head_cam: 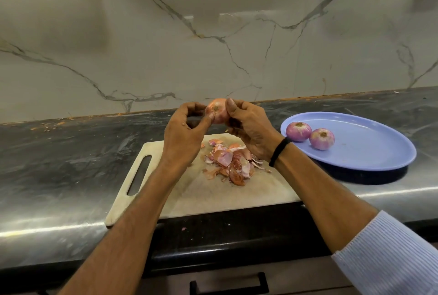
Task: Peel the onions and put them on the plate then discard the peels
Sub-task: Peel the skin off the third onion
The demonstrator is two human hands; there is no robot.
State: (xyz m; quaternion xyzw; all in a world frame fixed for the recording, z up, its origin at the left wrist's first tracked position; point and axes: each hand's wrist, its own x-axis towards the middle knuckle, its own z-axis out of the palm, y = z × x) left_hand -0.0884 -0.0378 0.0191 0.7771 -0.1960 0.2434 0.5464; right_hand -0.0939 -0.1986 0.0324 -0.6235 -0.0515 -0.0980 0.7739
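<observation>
Both hands hold one pinkish onion [216,110] up above the far edge of the cutting board [180,190]. My right hand [248,126] grips it from the right, thumb on top. My left hand [184,128] pinches at its left side with thumb and fingertips. A heap of papery pink and orange peels [231,163] lies on the board below the hands. Two peeled purple-white onions [298,130] [321,138] sit side by side on the left part of the blue plate [369,147] to the right.
The dark stone counter [71,157] runs left and right, with a marble wall [166,45] behind. The board overhangs the counter's front edge slightly. A drawer handle [228,285] shows below. Small crumbs lie along the back edge at the left.
</observation>
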